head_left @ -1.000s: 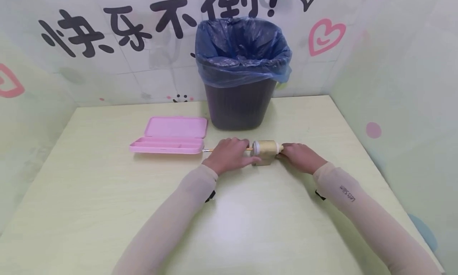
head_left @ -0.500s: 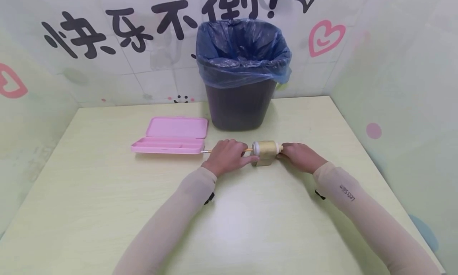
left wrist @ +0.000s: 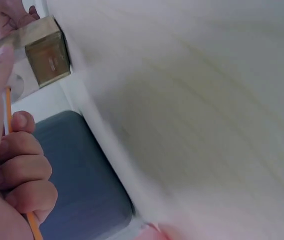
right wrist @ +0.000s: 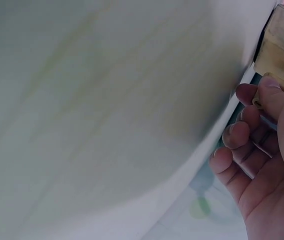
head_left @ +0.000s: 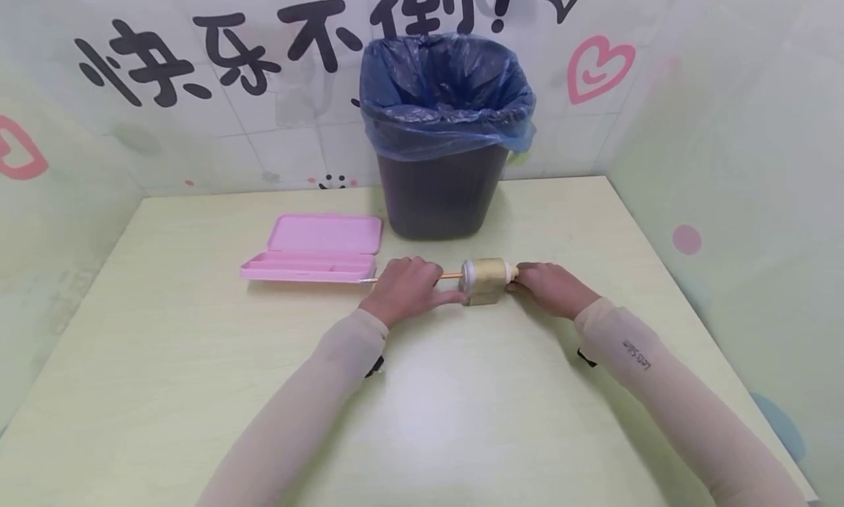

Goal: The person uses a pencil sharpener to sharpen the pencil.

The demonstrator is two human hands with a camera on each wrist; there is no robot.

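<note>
My left hand [head_left: 405, 289] grips an orange pencil [head_left: 451, 275] with its fingers curled round the shaft. The pencil lies level, its far end right at the front opening of a tan desktop pencil sharpener [head_left: 486, 278]. In the left wrist view the thumb [left wrist: 1, 65] stretches forward along the sharpener's side, while the pencil [left wrist: 34, 226] comes out below the fist. On the sharpener's other side my right hand [head_left: 550, 287] pinches the small crank handle [right wrist: 257, 101] between thumb and forefinger; its other fingers are loosely bent.
An open pink pencil case [head_left: 310, 275] lies left of my left hand, the pencil's metal end overlapping its corner. Behind stands a dark bin [head_left: 438, 192] with a blue liner. Pale walls border the light wooden table [head_left: 422, 419] at the back and sides.
My left hand has drawn the pencil a little to the left, so more of it shows between hand and sharpener. The right hand has stayed almost in place at the crank.
</note>
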